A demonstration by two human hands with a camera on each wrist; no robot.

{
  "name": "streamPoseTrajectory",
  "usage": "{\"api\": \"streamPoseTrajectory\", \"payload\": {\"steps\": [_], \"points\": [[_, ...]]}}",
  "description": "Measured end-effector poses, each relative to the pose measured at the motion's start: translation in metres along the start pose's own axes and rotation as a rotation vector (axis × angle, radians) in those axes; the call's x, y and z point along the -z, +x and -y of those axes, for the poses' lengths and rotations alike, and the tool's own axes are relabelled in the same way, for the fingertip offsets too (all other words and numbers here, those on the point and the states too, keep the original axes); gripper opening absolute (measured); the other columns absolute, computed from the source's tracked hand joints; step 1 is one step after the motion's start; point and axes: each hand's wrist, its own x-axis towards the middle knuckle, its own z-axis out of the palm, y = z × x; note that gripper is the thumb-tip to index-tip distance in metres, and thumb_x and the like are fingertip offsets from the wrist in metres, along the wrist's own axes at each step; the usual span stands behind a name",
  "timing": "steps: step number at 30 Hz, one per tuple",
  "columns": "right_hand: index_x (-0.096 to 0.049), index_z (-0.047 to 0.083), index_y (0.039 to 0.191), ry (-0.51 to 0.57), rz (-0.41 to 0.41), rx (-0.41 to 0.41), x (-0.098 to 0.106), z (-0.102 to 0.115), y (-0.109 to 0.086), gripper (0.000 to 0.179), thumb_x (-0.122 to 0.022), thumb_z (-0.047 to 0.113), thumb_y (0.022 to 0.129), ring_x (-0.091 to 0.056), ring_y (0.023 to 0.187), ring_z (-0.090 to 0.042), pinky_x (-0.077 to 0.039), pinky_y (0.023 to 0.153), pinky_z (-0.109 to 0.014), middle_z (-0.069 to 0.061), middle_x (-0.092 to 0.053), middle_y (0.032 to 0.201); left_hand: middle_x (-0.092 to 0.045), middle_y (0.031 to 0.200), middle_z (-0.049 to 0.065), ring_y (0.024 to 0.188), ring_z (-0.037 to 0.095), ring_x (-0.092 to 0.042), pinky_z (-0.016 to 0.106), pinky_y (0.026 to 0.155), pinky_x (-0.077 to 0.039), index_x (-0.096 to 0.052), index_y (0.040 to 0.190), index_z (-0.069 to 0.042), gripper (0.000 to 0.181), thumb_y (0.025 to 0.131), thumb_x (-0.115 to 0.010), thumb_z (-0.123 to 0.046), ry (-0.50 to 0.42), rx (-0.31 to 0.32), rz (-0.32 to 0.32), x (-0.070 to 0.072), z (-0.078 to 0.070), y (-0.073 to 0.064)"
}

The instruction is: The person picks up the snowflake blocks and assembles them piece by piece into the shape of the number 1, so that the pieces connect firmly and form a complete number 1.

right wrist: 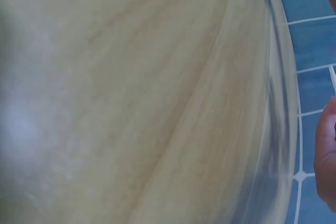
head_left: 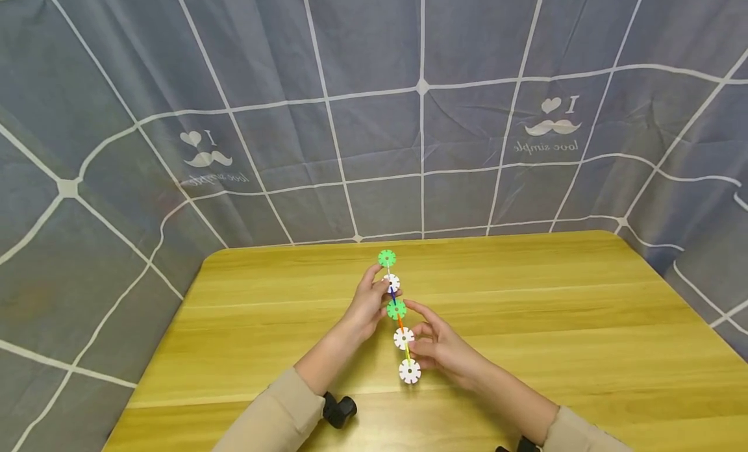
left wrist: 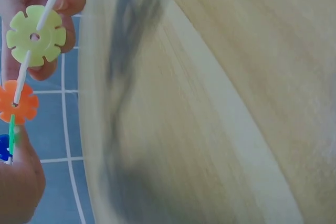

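Note:
A chain of slotted plastic discs runs away from me over the table, flat-facing discs alternating with ones seen edge-on. At its far end is a green disc (head_left: 387, 258), then a white disc (head_left: 391, 283) pinched by my left hand (head_left: 365, 307). Past a blue edge-on disc comes another green disc (head_left: 396, 309). An orange disc (head_left: 400, 324) links it to a white disc, which my right hand (head_left: 448, 349) holds at its right side with the thumb. A yellow disc (head_left: 408, 354) and a white disc (head_left: 410, 371) form the near end. The left wrist view shows other faces, including an orange disc (left wrist: 18, 102).
The wooden table (head_left: 555, 296) extends around the hands. Behind it and at both sides hangs a grey curtain (head_left: 374, 140) with white lines. Black wrist-worn devices, one being the left camera mount (head_left: 339, 410), sit low over the table.

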Motion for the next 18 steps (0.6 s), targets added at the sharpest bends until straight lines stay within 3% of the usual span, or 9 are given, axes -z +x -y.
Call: {"api": "streamPoseTrajectory", "payload": {"steps": [4,7,11,18], "points": [[-0.018,0.016,0.148,0.02,0.001,-0.012,0.003,0.0,0.006,0.074,-0.056,-0.003,0.087,-0.052,0.074,-0.014,-0.049,0.062,-0.026,-0.004,-0.048,0.091,-0.059,0.114,0.019,0.091,0.014,-0.061,0.015,0.057,-0.04,-0.029,0.144,-0.012,0.044,0.1,-0.037,-0.01,0.029,-0.02,0.02,0.001,0.001,0.009],[-0.019,0.016,0.147,0.047,-0.007,-0.028,0.005,0.0,0.009,0.073,-0.055,-0.005,0.087,-0.053,0.072,-0.014,-0.048,0.059,-0.024,-0.003,-0.049,0.089,-0.059,0.107,0.016,0.096,0.022,-0.06,0.021,0.07,-0.046,-0.032,0.142,-0.01,0.043,0.1,-0.039,-0.009,0.047,-0.031,0.027,0.002,0.003,0.016],[-0.02,0.016,0.147,0.06,-0.033,-0.059,0.009,-0.001,0.012,0.072,-0.053,-0.008,0.087,-0.053,0.07,-0.013,-0.047,0.056,-0.023,-0.002,-0.05,0.085,-0.058,0.095,0.007,0.102,0.032,-0.058,0.028,0.075,-0.048,-0.038,0.139,-0.009,0.041,0.098,-0.044,-0.007,0.093,-0.015,0.025,0.004,0.005,0.026],[-0.021,0.015,0.147,0.015,-0.089,-0.088,0.017,-0.002,0.014,0.071,-0.052,-0.009,0.087,-0.053,0.071,-0.014,-0.048,0.057,-0.023,-0.001,-0.052,0.083,-0.06,0.103,0.013,0.083,0.015,-0.057,0.036,0.079,-0.052,-0.036,0.142,-0.011,0.051,0.094,-0.051,-0.004,0.182,-0.016,0.031,0.001,0.005,0.04]]}}
